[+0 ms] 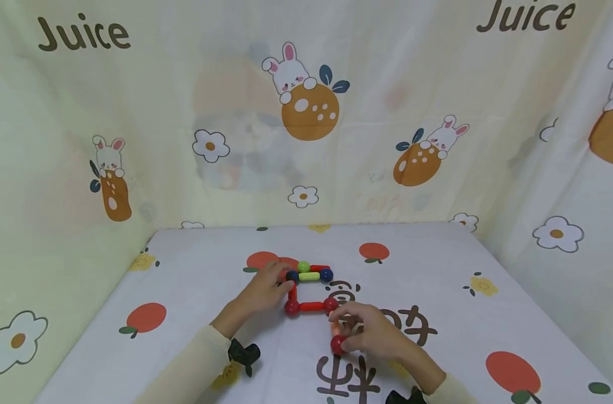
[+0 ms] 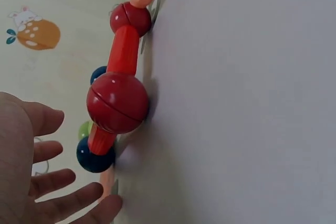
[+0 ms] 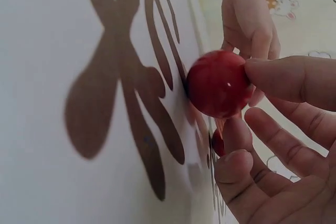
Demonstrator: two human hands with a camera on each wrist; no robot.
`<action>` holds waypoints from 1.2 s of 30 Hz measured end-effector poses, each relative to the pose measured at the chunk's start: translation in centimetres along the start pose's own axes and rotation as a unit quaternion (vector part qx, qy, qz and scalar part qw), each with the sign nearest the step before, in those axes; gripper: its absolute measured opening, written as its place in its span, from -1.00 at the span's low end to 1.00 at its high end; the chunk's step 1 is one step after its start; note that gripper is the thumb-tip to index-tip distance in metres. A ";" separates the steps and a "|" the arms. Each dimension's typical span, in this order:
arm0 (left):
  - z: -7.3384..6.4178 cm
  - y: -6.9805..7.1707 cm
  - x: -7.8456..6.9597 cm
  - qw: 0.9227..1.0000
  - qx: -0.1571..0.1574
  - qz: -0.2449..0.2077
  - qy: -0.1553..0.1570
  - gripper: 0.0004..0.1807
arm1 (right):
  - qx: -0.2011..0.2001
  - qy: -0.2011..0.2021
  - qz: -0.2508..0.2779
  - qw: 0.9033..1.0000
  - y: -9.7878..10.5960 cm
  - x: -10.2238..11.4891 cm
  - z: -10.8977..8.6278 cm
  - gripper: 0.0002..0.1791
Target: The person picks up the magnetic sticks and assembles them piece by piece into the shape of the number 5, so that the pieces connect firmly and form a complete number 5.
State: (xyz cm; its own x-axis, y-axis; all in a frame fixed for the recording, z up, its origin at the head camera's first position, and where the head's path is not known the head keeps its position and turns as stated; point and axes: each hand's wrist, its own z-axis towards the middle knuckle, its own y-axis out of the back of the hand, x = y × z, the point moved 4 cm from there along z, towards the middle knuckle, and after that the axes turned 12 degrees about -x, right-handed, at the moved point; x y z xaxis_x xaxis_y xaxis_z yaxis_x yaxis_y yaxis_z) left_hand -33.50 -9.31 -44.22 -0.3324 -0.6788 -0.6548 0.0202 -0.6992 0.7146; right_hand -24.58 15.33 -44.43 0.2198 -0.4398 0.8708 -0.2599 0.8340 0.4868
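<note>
A chain of toy balls and ribbed sticks lies on the table. At its near end, my right hand (image 1: 374,331) holds a red ball (image 3: 219,84), thumb on its side and fingers below, by the orange stick (image 1: 335,324). That stick leads to a second red ball (image 1: 330,304), then a red stick (image 1: 312,306) and a corner red ball (image 1: 291,308). My left hand (image 1: 263,289) is beside the far-left blue ball (image 1: 292,276); the left wrist view shows its fingers spread, gripping nothing. A lime stick (image 1: 309,276) runs to another blue ball (image 1: 326,275).
Behind the lime stick lie a green ball (image 1: 303,266) and a red stick (image 1: 319,267). The table's white cloth (image 1: 195,348) has printed fruit and dark characters. A patterned curtain (image 1: 185,101) stands at the back and on both sides.
</note>
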 end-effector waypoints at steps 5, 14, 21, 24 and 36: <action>2.1 -0.9 -0.5 0.999 -0.001 0.041 0.004 -0.52 | -0.011 -0.004 -0.001 1.000 0.3 -0.2 -0.2 -0.51; 5.8 -2.5 -2.5 0.986 0.025 0.163 -0.036 -0.55 | -0.007 -0.010 0.044 0.999 0.1 -0.5 0.2 -0.53; 6.9 -3.6 -2.6 0.977 0.068 0.193 -0.052 -0.58 | -0.012 -0.021 0.042 0.999 -0.2 -0.9 0.2 -0.53; 7.1 -4.0 -2.6 0.979 0.081 0.184 -0.045 -0.59 | -0.004 -0.031 0.045 0.998 -0.4 -1.1 0.2 -0.52; 8.7 -5.2 -2.9 0.980 0.143 0.135 -0.030 -0.69 | 0.013 -0.070 0.098 0.993 -0.4 -2.3 0.2 -0.51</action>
State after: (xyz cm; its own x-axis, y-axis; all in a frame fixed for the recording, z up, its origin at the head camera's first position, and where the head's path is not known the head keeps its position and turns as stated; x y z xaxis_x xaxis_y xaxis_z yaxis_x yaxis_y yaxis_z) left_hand -40.86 -1.78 -43.91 -0.4065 -0.8095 -0.4236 -0.1472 -0.3995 0.9048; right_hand -25.17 15.95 -46.64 0.0304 -0.3127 0.9494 -0.3102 0.9000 0.3063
